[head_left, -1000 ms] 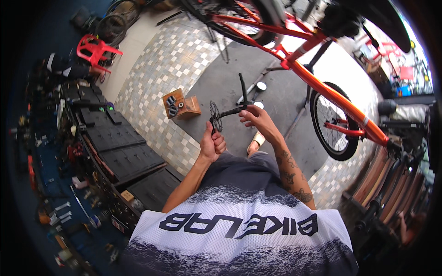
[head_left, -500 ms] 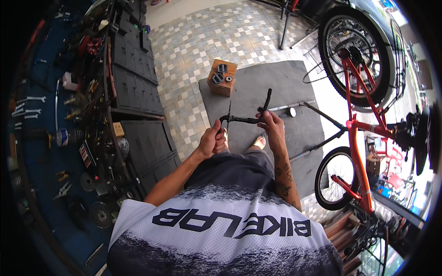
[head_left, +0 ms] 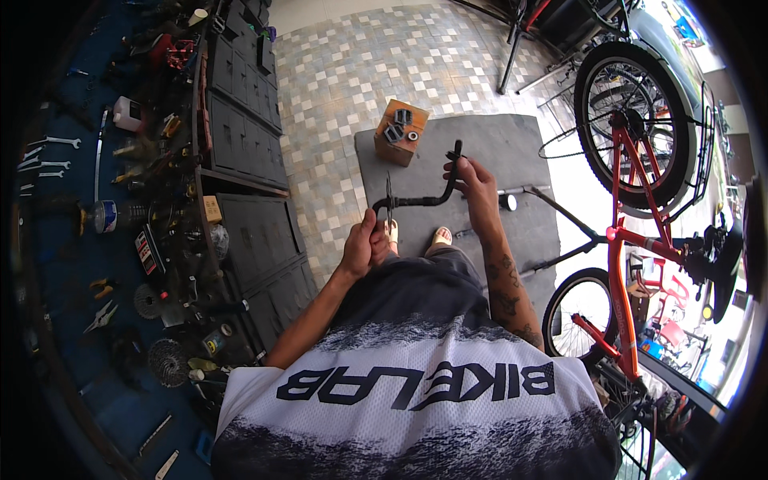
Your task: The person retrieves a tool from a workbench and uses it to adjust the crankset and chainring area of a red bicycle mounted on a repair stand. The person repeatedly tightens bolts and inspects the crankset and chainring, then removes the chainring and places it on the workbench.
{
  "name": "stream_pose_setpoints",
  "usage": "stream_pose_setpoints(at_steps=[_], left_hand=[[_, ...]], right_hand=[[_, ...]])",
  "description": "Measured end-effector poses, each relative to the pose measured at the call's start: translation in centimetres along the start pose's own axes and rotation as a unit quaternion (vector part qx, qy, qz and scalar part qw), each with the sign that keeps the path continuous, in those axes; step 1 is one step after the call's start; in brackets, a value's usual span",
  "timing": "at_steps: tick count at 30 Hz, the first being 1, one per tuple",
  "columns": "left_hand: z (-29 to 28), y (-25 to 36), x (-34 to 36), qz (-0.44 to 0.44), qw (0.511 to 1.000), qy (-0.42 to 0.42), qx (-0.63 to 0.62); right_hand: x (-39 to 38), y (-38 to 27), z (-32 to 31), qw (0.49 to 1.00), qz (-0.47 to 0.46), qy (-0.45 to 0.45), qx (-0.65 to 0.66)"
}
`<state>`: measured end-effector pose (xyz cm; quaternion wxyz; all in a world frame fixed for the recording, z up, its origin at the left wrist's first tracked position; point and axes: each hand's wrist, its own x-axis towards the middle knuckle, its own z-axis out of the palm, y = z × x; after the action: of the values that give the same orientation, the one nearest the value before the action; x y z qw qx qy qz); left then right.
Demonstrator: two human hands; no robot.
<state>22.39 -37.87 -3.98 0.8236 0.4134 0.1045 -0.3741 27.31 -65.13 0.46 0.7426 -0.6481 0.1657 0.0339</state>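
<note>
A black one-piece bicycle crank is held in front of my waist, its middle section lying roughly level. Near its left bend a thin chainring shows edge-on. My left hand is closed around the crank's left arm. On the right, the other arm of the crank points up and away from me. Near the tip of that arm, my right hand is closed, pinching a small dark part at the arm. Whether this part fully encircles the arm is too small to tell.
A wooden block bearing two pedals and a small ring stands on the grey mat. At right, an orange-red bicycle is on a stand. Dark cabinets and a tool wall line the left.
My right hand has slid along the crank's right arm, from the bend toward its tip, and the small dark part has moved with it. My left hand keeps its grip.
</note>
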Motion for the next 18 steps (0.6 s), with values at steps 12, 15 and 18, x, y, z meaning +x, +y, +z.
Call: stream_pose_setpoints(at_steps=[12, 15, 18], left_hand=[[12.2, -1.2, 7.0, -0.081, 0.983, -0.05, -0.159], [14.8, -2.2, 8.0, -0.101, 0.976, -0.055, -0.187], [16.6, -3.4, 8.2, -0.102, 0.969, -0.084, -0.21]], right_hand=[[-4.2, -0.7, -1.0, 0.989, -0.111, 0.037, 0.096], [-4.4, -2.1, -3.5, 0.989, -0.121, 0.059, -0.057], [-5.4, -2.8, -5.8, 0.977, -0.174, 0.067, -0.102]])
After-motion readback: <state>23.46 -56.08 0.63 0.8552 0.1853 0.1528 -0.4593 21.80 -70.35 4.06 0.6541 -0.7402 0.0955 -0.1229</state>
